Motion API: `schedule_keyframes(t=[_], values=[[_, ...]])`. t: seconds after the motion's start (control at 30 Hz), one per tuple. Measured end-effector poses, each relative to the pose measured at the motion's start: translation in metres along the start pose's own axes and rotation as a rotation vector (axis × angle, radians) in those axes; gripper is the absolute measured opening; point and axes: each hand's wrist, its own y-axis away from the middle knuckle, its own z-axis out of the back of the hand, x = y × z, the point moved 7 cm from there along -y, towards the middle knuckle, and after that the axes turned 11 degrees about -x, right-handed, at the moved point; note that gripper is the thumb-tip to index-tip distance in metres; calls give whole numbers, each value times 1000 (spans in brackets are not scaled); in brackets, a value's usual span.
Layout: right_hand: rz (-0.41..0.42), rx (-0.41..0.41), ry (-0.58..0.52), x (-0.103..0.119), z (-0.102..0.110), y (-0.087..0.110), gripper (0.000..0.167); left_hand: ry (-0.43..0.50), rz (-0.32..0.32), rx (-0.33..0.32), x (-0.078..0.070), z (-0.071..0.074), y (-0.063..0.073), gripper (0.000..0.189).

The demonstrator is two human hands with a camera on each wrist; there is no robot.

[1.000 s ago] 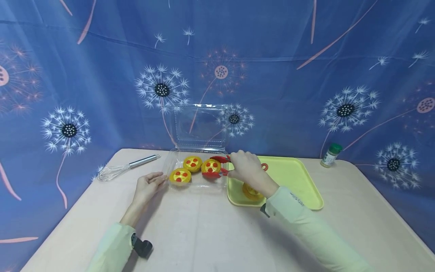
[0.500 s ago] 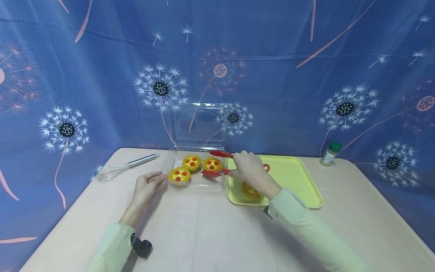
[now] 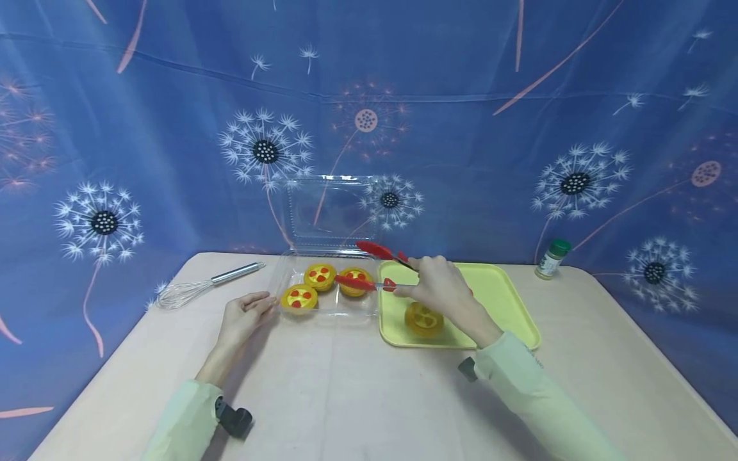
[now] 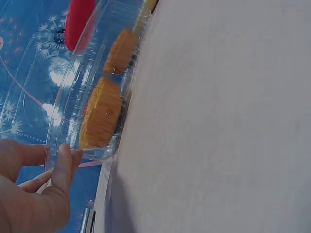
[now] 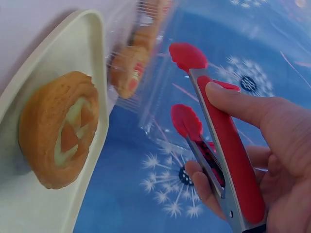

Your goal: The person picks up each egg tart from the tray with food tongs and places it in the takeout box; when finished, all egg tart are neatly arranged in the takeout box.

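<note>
My left hand [image 3: 239,326] pinches the left rim of a clear plastic clamshell container [image 4: 92,63], thumb on one side and fingers on the other. Inside the container lie three toy egg tarts [image 3: 299,297] with red pieces on top. With my right hand [image 5: 286,131] I grip red-handled tongs [image 5: 228,155], whose red tips are spread apart with nothing between them. The tongs hang over the container's right side, one tip overlapping the rightmost tart [image 3: 355,283] in the head view. Another tart [image 5: 60,131] sits on the yellow tray [image 3: 490,301], below my right hand.
A metal whisk [image 3: 210,285] lies left of the container, near the table's back left. The container's clear lid [image 3: 331,211] stands raised at the back against the blue curtain. At the back right is a green-capped seasoning jar [image 3: 552,258].
My right hand has moved right and lifted the tongs away from the rightmost tart, which stays in the container. The tongs' tips are wider apart. My left hand keeps its hold on the rim.
</note>
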Motion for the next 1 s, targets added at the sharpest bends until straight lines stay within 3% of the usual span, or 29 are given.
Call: schedule_keyframes(t=[0.2, 0.37, 0.67, 1.0], values=[[-113, 14, -155, -25, 20, 16, 76, -29, 14, 14, 1, 1, 1, 44], [-153, 57, -197, -49, 37, 31, 78, -15, -5, 19, -2, 1, 1, 43], [-178, 92, -174, -91, 52, 60, 74, -43, -13, 23, -2, -1, 0, 43], [-191, 117, -122, -106, 47, 84, 73, -44, -1, 29, -4, -1, 0, 44]])
